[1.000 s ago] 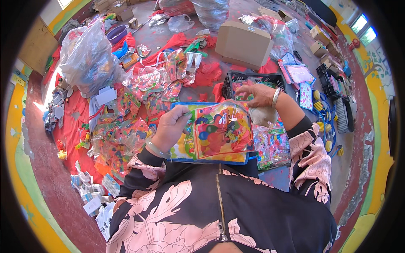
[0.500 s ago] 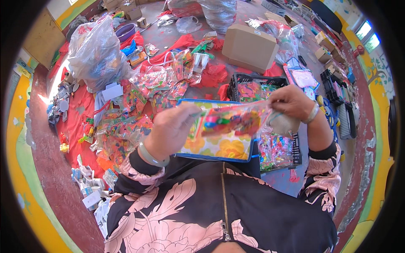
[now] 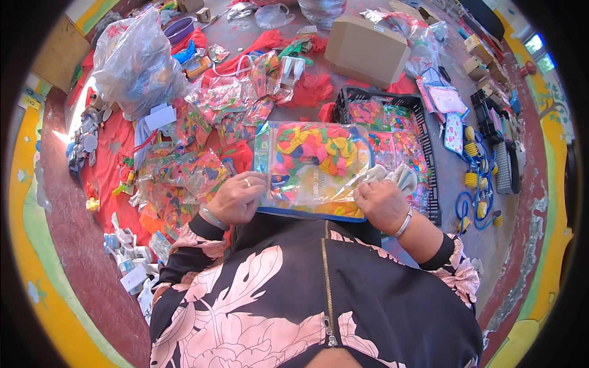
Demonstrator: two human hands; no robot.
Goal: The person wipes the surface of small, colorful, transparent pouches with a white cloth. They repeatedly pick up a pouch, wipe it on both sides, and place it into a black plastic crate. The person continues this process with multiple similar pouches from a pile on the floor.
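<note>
A clear plastic packet of bright toy pieces (image 3: 313,162) lies flat in front of me, on top of a blue-edged board. My left hand (image 3: 236,197) grips the packet's near left corner, a ring on one finger. My right hand (image 3: 381,202) holds the packet's near right edge together with a crumpled white cloth (image 3: 392,176). A bracelet sits on each wrist.
A black crate (image 3: 423,132) of colourful packets stands right of the packet. Several loose packets (image 3: 184,178) lie on red cloth at left. A big clear bag (image 3: 138,58) sits far left, a cardboard box (image 3: 365,49) at the back, blue-and-yellow toys (image 3: 475,184) at right.
The packet has turned from tilted up in both hands to lying flat. My right hand came back from the crate to the packet's near right edge.
</note>
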